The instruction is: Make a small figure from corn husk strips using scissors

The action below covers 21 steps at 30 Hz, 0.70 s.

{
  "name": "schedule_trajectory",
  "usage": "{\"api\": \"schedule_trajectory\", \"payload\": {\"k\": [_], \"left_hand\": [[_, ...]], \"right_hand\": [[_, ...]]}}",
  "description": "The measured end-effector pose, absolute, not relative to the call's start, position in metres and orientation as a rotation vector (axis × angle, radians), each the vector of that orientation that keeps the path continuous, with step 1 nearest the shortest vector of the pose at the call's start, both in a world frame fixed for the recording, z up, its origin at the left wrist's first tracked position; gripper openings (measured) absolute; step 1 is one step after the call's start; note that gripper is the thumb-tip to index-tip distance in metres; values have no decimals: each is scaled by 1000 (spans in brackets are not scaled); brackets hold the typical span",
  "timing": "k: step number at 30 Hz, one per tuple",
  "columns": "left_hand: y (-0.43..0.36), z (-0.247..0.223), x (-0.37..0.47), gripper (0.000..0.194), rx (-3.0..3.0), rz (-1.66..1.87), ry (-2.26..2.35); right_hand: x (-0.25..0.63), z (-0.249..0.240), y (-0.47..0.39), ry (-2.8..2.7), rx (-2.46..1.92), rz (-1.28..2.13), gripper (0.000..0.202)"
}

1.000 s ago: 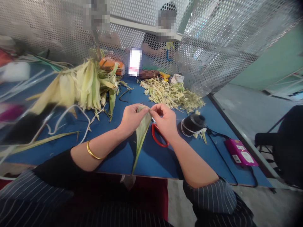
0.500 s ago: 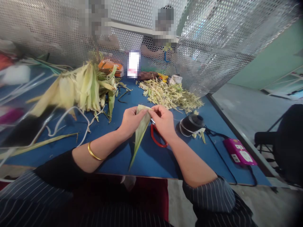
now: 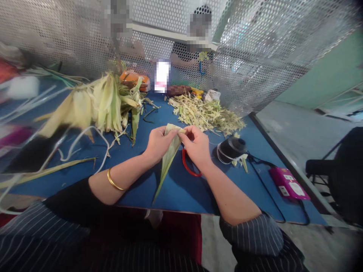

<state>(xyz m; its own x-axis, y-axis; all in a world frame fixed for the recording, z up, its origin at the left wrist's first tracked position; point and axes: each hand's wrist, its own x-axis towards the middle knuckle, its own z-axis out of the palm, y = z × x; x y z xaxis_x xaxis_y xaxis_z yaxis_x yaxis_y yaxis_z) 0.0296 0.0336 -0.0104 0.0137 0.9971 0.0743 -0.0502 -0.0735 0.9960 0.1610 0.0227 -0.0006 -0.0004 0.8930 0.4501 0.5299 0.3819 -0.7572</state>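
Both hands pinch the upper end of a pale green corn husk (image 3: 168,158) over the middle of the table. My left hand (image 3: 158,143) is closed on its left edge, thumb laid across the front. At the top right corner of the husk, my right hand (image 3: 197,146) has thumb and fingers pressed together on it. The husk's narrow tip hangs down toward the table's front edge. Red-handled scissors (image 3: 189,168) lie beside my right hand, which hides part of them. To the right is a black spool of thread (image 3: 231,148).
A bundle of corn husks (image 3: 102,104) lies at the back left, and a heap of husk scraps (image 3: 201,113) at the back. A phone (image 3: 162,75) stands between them. A magenta tissue pack (image 3: 289,183) is at the right edge. A perforated screen (image 3: 159,47) rises behind.
The hands stay pinched on the husk with hardly any movement; its top folds slightly. The whole view has shifted a little.
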Motion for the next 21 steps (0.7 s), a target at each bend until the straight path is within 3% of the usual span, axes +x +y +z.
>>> {"api": "schedule_trajectory", "payload": {"k": [6,14,21], "left_hand": [[32,-14,32,33,1206,1249,1064],[34,-16,33,28,1092,1235,1096],[38,-17,30,33,1249,1299,1185]], "right_hand": [[163,-6,27,-1549,-1261,512,10],[161,-2,19,-1761,-1183,202,8],[158,-3,21,-1612,-1311,564,17]]}}
